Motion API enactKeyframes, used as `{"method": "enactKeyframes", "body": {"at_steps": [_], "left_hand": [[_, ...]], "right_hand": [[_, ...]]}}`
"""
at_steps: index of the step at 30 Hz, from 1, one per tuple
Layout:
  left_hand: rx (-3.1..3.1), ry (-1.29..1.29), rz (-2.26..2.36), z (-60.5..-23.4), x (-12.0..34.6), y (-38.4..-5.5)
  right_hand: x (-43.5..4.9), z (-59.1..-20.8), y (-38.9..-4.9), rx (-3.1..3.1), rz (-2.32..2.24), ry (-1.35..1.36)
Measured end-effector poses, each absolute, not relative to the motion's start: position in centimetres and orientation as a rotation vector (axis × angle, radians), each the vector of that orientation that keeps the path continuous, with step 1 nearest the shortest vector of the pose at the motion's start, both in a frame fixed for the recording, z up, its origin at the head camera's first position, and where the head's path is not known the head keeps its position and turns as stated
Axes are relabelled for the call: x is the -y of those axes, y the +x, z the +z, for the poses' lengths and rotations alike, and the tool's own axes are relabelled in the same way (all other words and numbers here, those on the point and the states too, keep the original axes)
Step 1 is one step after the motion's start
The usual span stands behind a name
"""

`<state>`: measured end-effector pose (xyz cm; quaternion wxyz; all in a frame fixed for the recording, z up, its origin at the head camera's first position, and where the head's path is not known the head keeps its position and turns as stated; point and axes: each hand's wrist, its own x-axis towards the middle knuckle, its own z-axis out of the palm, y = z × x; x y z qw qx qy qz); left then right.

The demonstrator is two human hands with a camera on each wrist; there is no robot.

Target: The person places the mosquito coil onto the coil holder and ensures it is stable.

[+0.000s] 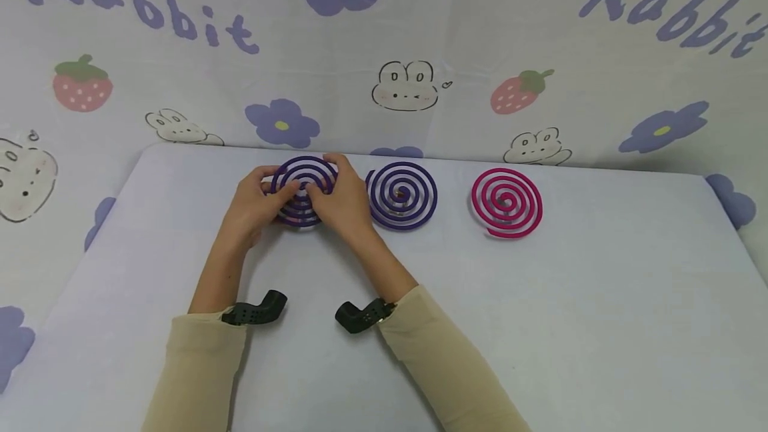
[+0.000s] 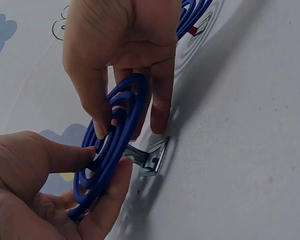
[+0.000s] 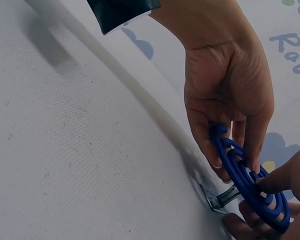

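Note:
My left hand [image 1: 247, 209] and right hand [image 1: 350, 204] both hold a dark blue-purple mosquito coil [image 2: 124, 137] at the left of the row. The thumbs press near its centre from above, and fingers lie around and beneath it. Under the coil a small metal stand [image 2: 151, 161] shows in both wrist views, its foot at the white tabletop. Just right of my right hand lies a second purple mosquito coil [image 1: 403, 224], with metal glinting at its centre. Farther right is a pink mosquito coil [image 1: 507, 203], also over a partly hidden metal stand.
A white cloth-covered table [image 1: 600, 312] bears the coils in a row near its back edge. Behind it hangs a patterned backdrop [image 1: 468, 32] with rabbits, flowers and strawberries. Dark wrist devices [image 1: 257, 312] sit on both wrists, below the beige sleeves' cuffs.

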<state>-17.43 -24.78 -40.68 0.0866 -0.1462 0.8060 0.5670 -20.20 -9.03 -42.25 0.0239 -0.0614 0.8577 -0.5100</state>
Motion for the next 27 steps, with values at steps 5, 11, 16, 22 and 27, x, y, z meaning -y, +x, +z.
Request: {"method": "enactKeyframes", "body": {"at_steps": [5,11,16,22,27], "left_hand": [[-2.362,-0.409,1.652,-40.5,25.0,-17.2],[-2.362,-0.412,1.66,-40.5,25.1,-17.1],[-2.366,-0.419,1.728,-40.4,25.2,-17.1],[-2.381,-0.406,1.755,-40.2,25.0,-17.3],[-2.401,-0.414,1.736,-40.3,24.9,-17.3]], "right_hand": [[9.1,-42.3,-20.1,-2.599,-1.563,-0.175],[9.4,-42.5,-20.0,-2.602,-1.584,-0.199],[9.6,-42.9,-20.1,-2.598,-1.659,-0.229],[9.5,-43.2,-20.5,-2.548,-1.785,-0.223],[9.6,-43.3,-20.5,-2.52,-1.813,-0.164]]}}
